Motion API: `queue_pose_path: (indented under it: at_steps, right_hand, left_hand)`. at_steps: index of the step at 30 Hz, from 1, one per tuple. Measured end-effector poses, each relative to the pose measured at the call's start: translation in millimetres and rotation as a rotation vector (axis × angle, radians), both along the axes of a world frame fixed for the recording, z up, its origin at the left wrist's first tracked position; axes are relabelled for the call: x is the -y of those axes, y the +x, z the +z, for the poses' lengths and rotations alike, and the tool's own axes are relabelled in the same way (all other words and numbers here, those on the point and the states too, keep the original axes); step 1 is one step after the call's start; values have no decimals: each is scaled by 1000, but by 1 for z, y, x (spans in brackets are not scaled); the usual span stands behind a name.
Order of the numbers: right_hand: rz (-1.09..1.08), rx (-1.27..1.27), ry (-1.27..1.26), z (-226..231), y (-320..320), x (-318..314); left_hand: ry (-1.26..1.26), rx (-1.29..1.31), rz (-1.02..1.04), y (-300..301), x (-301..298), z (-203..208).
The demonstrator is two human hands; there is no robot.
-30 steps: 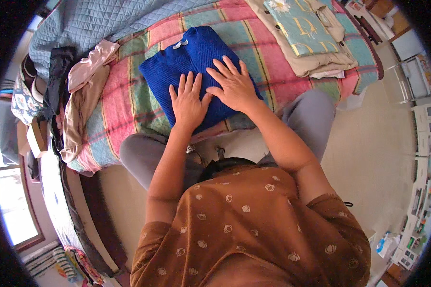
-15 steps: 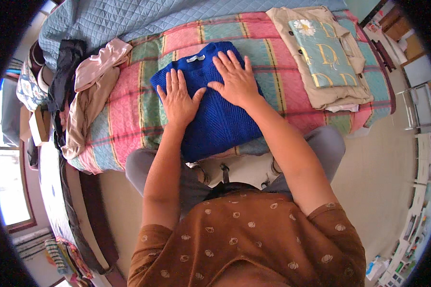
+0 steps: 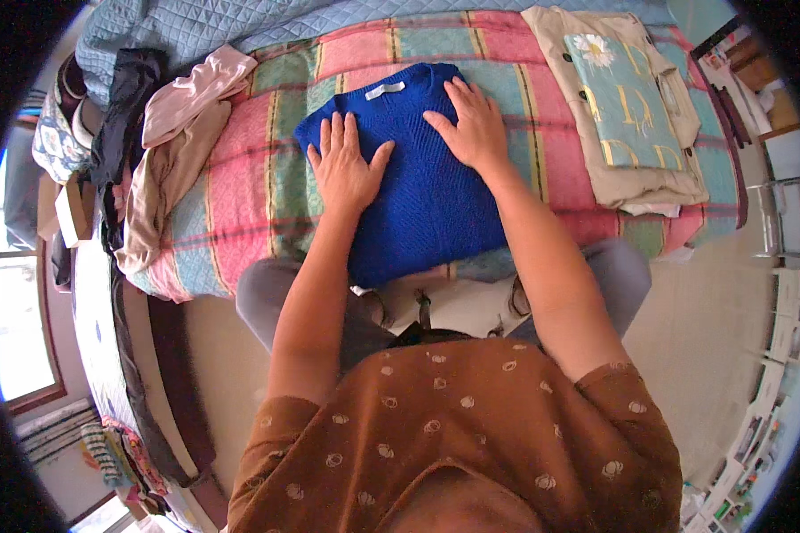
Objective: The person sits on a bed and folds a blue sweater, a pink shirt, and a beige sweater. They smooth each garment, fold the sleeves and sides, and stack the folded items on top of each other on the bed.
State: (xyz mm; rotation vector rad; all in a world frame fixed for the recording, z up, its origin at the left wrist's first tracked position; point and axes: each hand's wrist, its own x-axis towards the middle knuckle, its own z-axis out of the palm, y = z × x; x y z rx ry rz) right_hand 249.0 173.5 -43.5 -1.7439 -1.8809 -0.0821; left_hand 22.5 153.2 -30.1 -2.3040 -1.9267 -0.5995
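While the left grip (image 3: 346,175) and right grip (image 3: 475,127) lie flat and outspread, grasping nothing, the blue sweater (image 3: 425,195) beneath them looks folded; clothes (image 3: 185,102) left of the left grip lie loose, unfolded.

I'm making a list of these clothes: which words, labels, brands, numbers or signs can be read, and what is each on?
Teal cloth: large yellow letters stand out clearly, but I won't copy them out.
White neck label on the blue sweater: too small to read.
White furniture at the right edge: too small and blurred to tell any writing.
I can make out no other writing.
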Motion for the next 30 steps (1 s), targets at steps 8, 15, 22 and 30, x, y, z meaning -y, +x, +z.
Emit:
queue_pose_path:
  at_steps: [8, 15, 22, 30]
  right_hand:
    - [-22, -10, -94, 2, 11, 31]
    - [-59, 106, -148, -27, 61, 109]
    - [-103, -318, 96, 2, 55, 117]
    - [-196, -516, -429, 25, 41, 54]
  left_hand:
    - [-16, 70, -63, -14, 19, -3]
    - [34, 349, -33, -31, 113, -34]
    - [-266, 1169, 55, -58, 90, -38]
    - [-661, 1640, 60, -71, 38, -15]
